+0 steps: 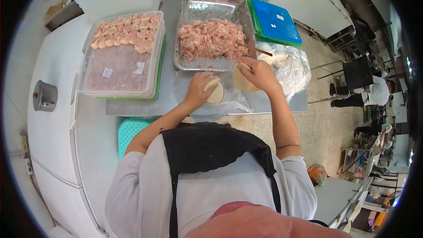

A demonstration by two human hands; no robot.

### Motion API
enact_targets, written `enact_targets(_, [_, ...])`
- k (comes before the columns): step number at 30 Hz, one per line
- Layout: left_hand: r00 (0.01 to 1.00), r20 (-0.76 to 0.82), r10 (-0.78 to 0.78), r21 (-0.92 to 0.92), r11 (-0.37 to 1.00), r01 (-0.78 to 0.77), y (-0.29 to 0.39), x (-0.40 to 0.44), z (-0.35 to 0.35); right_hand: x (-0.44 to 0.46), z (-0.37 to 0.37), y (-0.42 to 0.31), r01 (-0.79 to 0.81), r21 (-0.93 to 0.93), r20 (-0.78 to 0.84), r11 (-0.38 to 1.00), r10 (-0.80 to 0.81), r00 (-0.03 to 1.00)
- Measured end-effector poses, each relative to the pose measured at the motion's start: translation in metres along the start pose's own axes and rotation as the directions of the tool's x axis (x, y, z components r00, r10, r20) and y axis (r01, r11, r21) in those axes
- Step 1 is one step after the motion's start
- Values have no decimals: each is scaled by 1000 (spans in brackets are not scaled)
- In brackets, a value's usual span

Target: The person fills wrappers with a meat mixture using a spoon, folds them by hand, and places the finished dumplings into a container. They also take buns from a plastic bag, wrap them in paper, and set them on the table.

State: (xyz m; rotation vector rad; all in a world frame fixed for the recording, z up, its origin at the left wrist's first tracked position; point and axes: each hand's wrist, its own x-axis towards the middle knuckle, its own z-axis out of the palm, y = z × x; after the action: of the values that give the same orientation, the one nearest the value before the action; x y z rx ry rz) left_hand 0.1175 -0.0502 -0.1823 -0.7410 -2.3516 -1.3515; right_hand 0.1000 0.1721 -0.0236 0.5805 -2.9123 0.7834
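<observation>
My left hand [199, 90] is closed round the edge of a pale round dough wrapper [216, 93], low over the front of the table. To its right, my right hand [259, 74] pinches another pale round of dough [242, 79], which hangs below the fingers; whether it is one wrapper or several cannot be made out. Just beyond both hands stands a deep metal tray [211, 9] with a mound of pink minced meat [213, 39] in it. A thin brown stick [260, 50] leans out of the meat over the tray's right side.
At left, stacked plastic boxes [152, 66] bear rows of filled dumplings [125, 31]. Right of the tray are blue and green lids [277, 20] and a clear plastic bag [293, 72] with pale contents. A turquoise basket [132, 131] sits below the table edge. Another person [376, 91] is far right.
</observation>
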Motion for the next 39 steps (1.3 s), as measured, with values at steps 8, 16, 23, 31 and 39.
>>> enact_targets(8, [795, -151, -588, -256, 800, 544, 5, -1, -65, -2, 45, -29, 2, 104, 76, 995, -10, 997])
enact_targets(16, [668, 201, -716, -944, 41, 328, 7, 7, -71, -19, 112, -6, 16, -161, 88, 987, -2, 996])
enact_targets(23, [761, 420, -495, -908, -229, 351, 46, 39, -53, 13, 80, -30, 46, 439, -40, 897, -31, 999])
enact_targets(31, [753, 590, -290, -766, -496, 409, 65, 63, -56, 24, 82, -46, 489, -255, -176, 834, -537, 825])
enact_targets(39, [755, 622, -206, -708, -561, 430, 71, 55, -63, 19, 63, -54, 225, -240, 84, 944, -210, 974])
